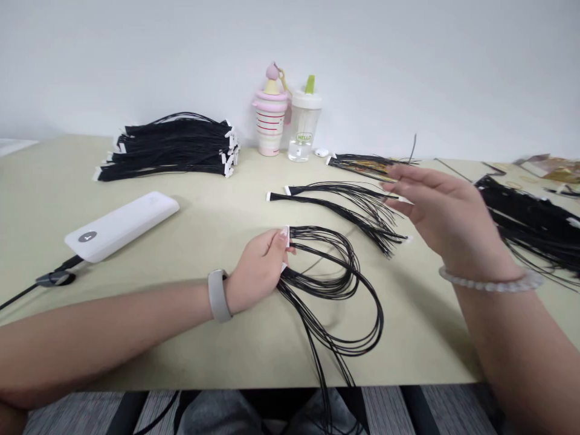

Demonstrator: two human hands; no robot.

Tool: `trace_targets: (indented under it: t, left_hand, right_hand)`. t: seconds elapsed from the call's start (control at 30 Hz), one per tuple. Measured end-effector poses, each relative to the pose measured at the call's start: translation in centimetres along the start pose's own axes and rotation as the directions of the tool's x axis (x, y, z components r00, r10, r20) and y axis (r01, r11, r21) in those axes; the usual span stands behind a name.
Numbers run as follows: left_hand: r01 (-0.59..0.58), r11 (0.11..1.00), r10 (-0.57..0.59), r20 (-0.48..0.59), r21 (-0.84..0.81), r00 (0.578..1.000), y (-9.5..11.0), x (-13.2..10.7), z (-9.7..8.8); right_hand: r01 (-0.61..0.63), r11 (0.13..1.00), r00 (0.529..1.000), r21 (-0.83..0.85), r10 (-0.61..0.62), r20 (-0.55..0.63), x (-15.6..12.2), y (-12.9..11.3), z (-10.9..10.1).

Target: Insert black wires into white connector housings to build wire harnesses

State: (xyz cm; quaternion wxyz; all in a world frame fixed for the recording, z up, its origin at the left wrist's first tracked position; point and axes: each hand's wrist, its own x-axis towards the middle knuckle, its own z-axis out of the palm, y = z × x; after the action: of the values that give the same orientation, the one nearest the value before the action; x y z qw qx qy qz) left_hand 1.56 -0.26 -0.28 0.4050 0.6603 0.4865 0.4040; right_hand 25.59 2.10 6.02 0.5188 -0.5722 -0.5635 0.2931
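My left hand (pixel 260 266), a grey band on its wrist, is closed on the white connectors of a black wire harness (pixel 348 287). Its wires curve out to the right in loops and come back to the hand. Some loose ends hang over the table's front edge. My right hand (pixel 435 208), wearing a beaded bracelet, is raised at the right and slightly blurred. Its fingers look stretched out and apart, close to the far ends of two black wire bundles (pixel 335 205) with white connectors. No held thing can be made out there.
A stack of black wire harnesses (pixel 172 148) lies at the back left, behind a white power bank (pixel 122 225) with a cable. A pink cup (pixel 270 124) and a clear bottle (pixel 304 127) stand by the wall. More black wires (pixel 534 217) lie at the right.
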Motion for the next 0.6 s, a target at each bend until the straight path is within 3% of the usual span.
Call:
trace_targets:
  t: [0.1,0.2,0.3,0.4,0.5,0.6]
  left_hand:
    - [-0.008,1.0,0.008,0.002,0.002,1.0,0.0,-0.1,0.0]
    - [-0.022,1.0,0.022,0.009,0.005,1.0,-0.1,-0.1,0.0]
    - [-0.039,0.999,0.039,0.011,0.005,0.999,-0.2,-0.2,0.0]
    - [-0.053,0.999,0.053,0.008,0.004,0.999,-0.2,-0.2,0.0]
    - [-0.047,0.999,0.047,0.006,0.0,0.999,-0.2,-0.3,-0.1]
    - [-0.041,0.999,0.041,0.01,-0.001,0.999,-0.1,-0.3,-0.1]
  right_hand:
    - [-0.065,0.892,0.996,0.447,0.087,-0.028,0.4,-0.3,0.1]
    - [-0.068,0.842,0.986,0.535,0.137,-0.09,0.0,-0.7,0.6]
    - [0.013,0.918,0.999,0.397,0.007,-0.049,-1.3,-0.9,1.8]
    - [0.084,0.994,0.992,0.075,-0.09,0.085,-3.1,-0.7,3.6]
    - [0.243,0.946,0.956,-0.215,-0.196,0.216,-4.6,-0.3,5.1]
    - [0.42,0.846,0.89,-0.328,-0.313,0.331,-5.3,0.0,5.9]
